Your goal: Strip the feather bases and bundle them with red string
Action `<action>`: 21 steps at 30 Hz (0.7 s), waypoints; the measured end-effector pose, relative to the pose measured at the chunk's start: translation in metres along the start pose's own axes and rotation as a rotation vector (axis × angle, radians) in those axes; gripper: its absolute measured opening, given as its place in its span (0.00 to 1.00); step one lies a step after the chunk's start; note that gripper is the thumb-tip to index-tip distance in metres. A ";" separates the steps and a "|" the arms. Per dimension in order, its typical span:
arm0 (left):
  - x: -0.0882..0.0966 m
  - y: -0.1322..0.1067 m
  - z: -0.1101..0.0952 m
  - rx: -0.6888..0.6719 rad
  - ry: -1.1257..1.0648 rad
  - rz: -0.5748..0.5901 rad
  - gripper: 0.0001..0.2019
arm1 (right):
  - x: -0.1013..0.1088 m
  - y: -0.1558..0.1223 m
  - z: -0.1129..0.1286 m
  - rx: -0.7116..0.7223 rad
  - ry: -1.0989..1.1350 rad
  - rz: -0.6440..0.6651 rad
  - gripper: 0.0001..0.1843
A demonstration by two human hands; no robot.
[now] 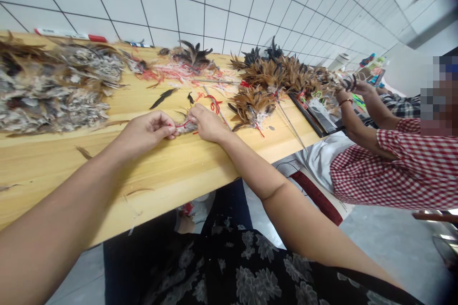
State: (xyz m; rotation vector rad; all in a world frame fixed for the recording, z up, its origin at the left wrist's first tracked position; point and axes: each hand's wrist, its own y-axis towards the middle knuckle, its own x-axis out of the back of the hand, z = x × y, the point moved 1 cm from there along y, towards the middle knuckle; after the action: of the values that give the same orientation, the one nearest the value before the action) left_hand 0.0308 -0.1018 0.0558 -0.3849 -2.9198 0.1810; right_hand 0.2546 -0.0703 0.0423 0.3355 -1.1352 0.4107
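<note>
My left hand (145, 131) is closed in a pinch on one end of a thin red string (183, 124). The string runs across a short gap to my right hand (208, 124), whose fingers are also closed on it. Beneath the string, between both hands, lies a small greyish feather bunch (186, 128), partly hidden by the right fingers. Just beyond the right hand a loop of red cord (214, 103) rests on the wooden table (171, 167). A dark loose feather (162, 98) lies beyond the left hand.
Piles of grey-brown feathers (53, 90) cover the table's left end. Tied brown feather bunches (255, 105) and tangled red and white threads (179, 70) lie toward the tiled wall (186, 5). A marker (71, 35) is by the wall. At right, a person in a checked shirt (397, 167) handles feathers.
</note>
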 end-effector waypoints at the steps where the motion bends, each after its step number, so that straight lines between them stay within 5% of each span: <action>1: -0.001 -0.001 -0.001 0.025 -0.068 0.006 0.10 | -0.002 0.001 -0.002 0.009 0.022 -0.019 0.19; 11: -0.009 -0.003 -0.005 0.167 -0.450 0.058 0.15 | -0.023 0.016 -0.029 0.155 0.252 -0.223 0.09; 21: -0.007 0.005 0.009 0.159 -0.531 0.172 0.10 | -0.028 0.010 -0.017 0.272 0.309 -0.209 0.07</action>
State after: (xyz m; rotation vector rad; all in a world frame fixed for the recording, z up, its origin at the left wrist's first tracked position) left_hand 0.0366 -0.0996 0.0448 -0.6486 -3.3464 0.6250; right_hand 0.2535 -0.0574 0.0107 0.6019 -0.7340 0.4160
